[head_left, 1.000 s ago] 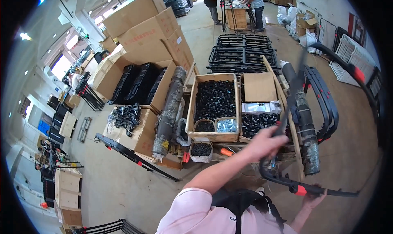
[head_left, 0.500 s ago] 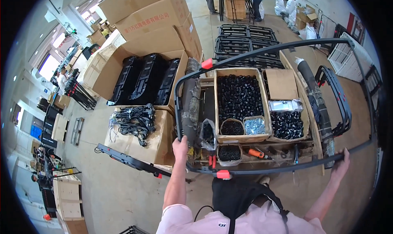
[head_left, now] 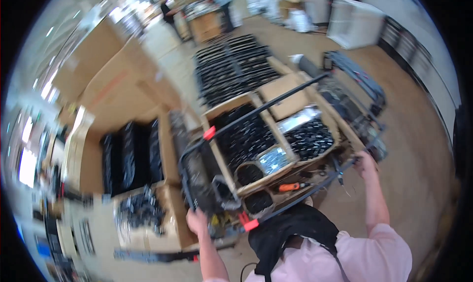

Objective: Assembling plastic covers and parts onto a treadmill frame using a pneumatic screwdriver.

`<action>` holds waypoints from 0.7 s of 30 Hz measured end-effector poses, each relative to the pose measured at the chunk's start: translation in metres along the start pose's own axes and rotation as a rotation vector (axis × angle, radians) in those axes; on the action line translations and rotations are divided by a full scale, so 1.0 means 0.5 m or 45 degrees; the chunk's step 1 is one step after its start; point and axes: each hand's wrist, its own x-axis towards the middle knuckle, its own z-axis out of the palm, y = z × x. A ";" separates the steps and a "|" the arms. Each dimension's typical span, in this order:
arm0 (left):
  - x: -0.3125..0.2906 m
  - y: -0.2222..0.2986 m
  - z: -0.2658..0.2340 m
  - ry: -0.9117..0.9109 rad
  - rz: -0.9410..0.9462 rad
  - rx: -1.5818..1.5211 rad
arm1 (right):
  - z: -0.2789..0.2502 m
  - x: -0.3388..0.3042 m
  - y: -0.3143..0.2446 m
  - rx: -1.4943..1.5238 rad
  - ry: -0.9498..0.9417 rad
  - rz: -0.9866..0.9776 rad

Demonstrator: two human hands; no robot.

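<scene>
A large dark rectangular tube frame [head_left: 272, 103] with red clips [head_left: 210, 132] is held in front of me, above the workbench. My left hand [head_left: 197, 222] is closed round its left side near the lower corner. At the lower right corner, my right hand [head_left: 365, 164] grips the same frame. Beneath it are a wooden box of small black parts [head_left: 241, 134], a second box of black parts [head_left: 310, 143], a bag of silvery pieces [head_left: 274, 160] and an orange-handled tool [head_left: 290, 187]. Motion blurs the picture.
An open carton with black moulded parts [head_left: 129, 154] stands at left, beside coiled black cables [head_left: 140, 210] on another carton. Beyond the bench lie stacked black racks [head_left: 236, 70]. Wrapped rolls [head_left: 194, 168] flank the boxes. Two people stand at a far table [head_left: 204, 25].
My view has swung to the right, so the bench appears tilted and further left. The frame has come lower and closer over the boxes, still in both hands.
</scene>
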 end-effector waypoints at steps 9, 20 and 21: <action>0.011 -0.071 0.081 0.325 0.251 0.331 | -0.096 0.087 0.103 -0.225 -0.142 0.050; -0.119 0.277 0.116 0.142 0.487 -0.099 | -0.038 0.338 0.255 -1.814 -0.075 -0.373; -0.154 0.339 0.138 -0.011 0.444 -0.236 | -0.027 0.363 0.282 -1.797 -0.072 -0.368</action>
